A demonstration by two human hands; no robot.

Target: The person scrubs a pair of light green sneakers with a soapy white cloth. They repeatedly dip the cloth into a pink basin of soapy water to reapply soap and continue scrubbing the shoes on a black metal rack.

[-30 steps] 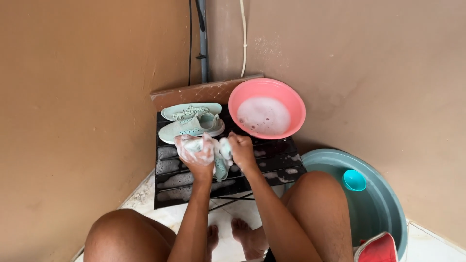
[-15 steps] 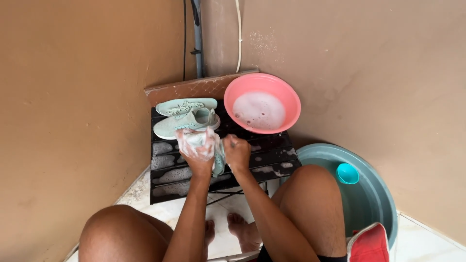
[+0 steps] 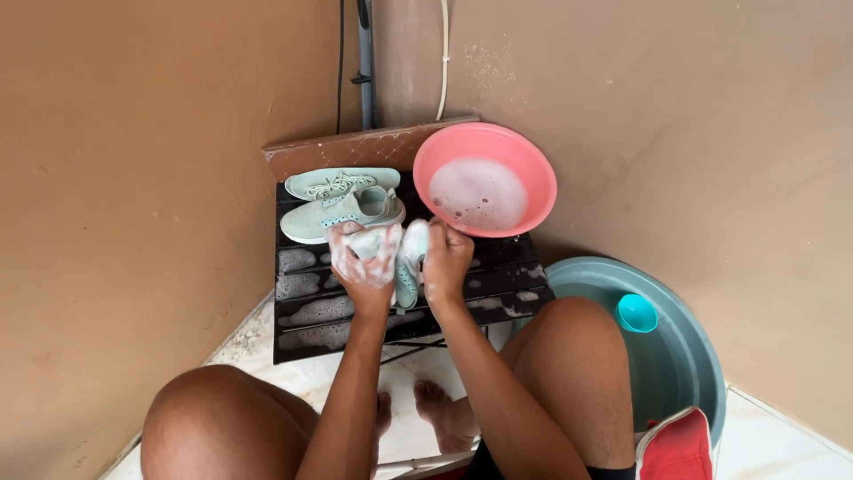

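Both hands have shifted little since the earlier frame: left hand point(image 3: 362, 260), fingers curled around a soapy cloth point(image 3: 366, 242), and right hand point(image 3: 446, 263), fingers clamped on a pale green shoe point(image 3: 410, 260), meet with forearms raised over the black slatted tabletop point(image 3: 302, 293), beside the pink basin point(image 3: 533, 169).

soapy mint-green shoe point(image 3: 407, 262), held above black stool point(image 3: 506, 284)

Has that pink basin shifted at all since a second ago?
No. The pink basin sits on the same back right corner of the black slatted table, against the brown board; only the head camera shifted slightly.
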